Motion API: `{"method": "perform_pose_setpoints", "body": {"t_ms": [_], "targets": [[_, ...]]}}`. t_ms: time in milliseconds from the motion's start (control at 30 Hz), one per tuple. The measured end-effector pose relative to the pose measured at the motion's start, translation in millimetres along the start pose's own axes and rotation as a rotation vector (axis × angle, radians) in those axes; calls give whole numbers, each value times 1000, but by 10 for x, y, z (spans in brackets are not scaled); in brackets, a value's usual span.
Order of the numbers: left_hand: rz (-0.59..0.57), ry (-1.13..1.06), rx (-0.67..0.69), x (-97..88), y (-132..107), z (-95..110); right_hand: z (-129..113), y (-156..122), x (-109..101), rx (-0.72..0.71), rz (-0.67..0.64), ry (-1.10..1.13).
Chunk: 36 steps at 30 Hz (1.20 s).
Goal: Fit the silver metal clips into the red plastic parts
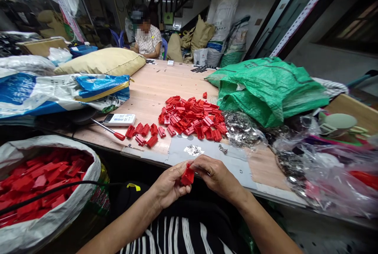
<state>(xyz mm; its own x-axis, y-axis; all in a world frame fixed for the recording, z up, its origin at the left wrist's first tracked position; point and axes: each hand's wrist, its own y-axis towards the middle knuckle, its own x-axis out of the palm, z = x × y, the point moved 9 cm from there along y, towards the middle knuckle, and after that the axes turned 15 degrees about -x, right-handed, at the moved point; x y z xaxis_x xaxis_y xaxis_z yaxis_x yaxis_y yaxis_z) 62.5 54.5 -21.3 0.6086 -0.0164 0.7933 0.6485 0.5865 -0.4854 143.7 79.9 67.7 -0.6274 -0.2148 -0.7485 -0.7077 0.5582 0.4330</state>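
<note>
My left hand (pixel 169 185) and my right hand (pixel 217 175) meet just below the table's front edge, both gripping one small red plastic piece (pixel 188 176) between the fingertips. On the table beyond lies a heap of the same red plastic pieces (pixel 191 118), with a loose row of them (pixel 144 132) trailing to its left. A small pile of tiny shiny metal parts (pixel 193 150) rests on a grey sheet (pixel 206 153) right in front of my hands.
A white sack of red pieces (pixel 44 179) stands at my lower left. A red-handled screwdriver (pixel 109 130), a white remote (pixel 119 119), filled sacks (pixel 59 90), a green bag (pixel 265 88) and clear bags of metal parts (pixel 310 167) crowd the table. Another person (pixel 146 39) sits at the far end.
</note>
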Motion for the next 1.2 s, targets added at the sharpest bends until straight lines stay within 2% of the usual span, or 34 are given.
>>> {"method": "perform_pose_setpoints", "body": {"t_ms": [167,433,667,800,900,1000,1067,1200], "targets": [[17,-2,2,-25,4,-7,19,14,35,46,-63,6],[-9,-21,-5,-19,11,0,-4,46,5,43,22,70],[-20,-65,-30,-3,31,-54,30,53,51,89,-48,84],[-6,-49,6,-46,34,-23,41,23,65,124,-87,212],[-2,-7,27,-55,22,18,149,-47,28,188,-24,331],[-1,31,36,-38,12,38,350,-151,16,318,75,373],[10,47,38,-30,8,36,438,-193,74,376,93,397],[34,95,39,-14,-5,29,486,-181,206,398,100,454]]}}
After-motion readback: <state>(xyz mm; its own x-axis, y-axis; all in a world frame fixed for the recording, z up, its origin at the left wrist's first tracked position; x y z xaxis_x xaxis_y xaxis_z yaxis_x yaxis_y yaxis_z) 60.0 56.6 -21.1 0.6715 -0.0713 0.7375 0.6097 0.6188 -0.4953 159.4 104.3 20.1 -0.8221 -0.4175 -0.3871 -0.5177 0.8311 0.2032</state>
